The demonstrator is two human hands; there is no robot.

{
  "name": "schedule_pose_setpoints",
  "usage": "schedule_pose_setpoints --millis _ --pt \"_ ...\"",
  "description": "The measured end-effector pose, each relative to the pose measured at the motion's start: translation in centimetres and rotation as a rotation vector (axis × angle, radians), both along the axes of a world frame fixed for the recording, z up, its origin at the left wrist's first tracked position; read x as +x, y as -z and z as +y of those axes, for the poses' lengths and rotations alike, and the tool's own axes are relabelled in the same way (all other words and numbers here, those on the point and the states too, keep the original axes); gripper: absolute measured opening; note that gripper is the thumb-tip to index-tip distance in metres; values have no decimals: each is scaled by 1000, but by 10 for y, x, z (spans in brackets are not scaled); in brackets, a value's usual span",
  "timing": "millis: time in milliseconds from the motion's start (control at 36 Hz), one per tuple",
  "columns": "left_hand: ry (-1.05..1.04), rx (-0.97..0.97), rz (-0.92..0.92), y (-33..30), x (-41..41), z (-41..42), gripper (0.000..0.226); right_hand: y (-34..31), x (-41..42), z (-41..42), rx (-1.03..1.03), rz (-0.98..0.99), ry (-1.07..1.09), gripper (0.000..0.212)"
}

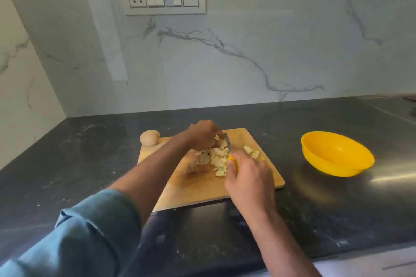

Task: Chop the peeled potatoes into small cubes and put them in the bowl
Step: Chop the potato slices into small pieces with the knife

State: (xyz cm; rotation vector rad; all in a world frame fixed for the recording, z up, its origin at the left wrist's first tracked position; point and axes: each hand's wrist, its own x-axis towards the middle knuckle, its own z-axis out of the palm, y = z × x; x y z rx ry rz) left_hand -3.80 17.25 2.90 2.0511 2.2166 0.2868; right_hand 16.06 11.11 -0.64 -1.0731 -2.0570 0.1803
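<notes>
From the head view, the chopping step was under way. The right hand [247,175] gripped the yellow handle of a knife [229,144], fingers curled round it, with the blade pointing away from the person and down into the pile of potato cubes [216,157] on the wooden cutting board [198,191]. The left hand [203,135] reached across from the left, arched over the far end of the pile, fingers curled down onto the pieces beside the blade, apparently steadying what was being cut. A few cubes [252,152] lay apart, just right of the knife. A whole potato [150,137] sat at the board's far left corner, seemingly yet to be cut. The yellow bowl [337,153] stood on the dark bench [78,164] well to the right of the board, and no potato showed inside it.

The next move probably called for finishing the cuts with the left fingertips kept clear of the edge, then carrying the cubes over to the bowl.
</notes>
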Motion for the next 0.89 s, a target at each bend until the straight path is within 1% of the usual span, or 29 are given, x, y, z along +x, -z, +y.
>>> schedule_pose_setpoints --millis 83,222,389,556,722,806,889 --pt "-11 98 -56 1 -2 2 31 0 -1 2 19 -2 -8 24" --pt "-55 244 -282 4 -9 -7 13 3 -3 5 56 56 -27 22" --pt "-138 368 -496 6 -20 -23 8 3 -2 4 70 143 -37 21" --pt "-262 388 -521 10 -32 -31 9 4 -2 2 24 85 -54 22" --pt "-313 334 -542 10 -42 -37 8 3 -4 -2 3 5 -97 25" --pt "-301 329 -568 7 -43 -45 9 3 -4 -2 -3 -9 -125 27" --pt "-207 379 -597 4 -40 -60 8 4 -5 -1 0 -13 -154 30"
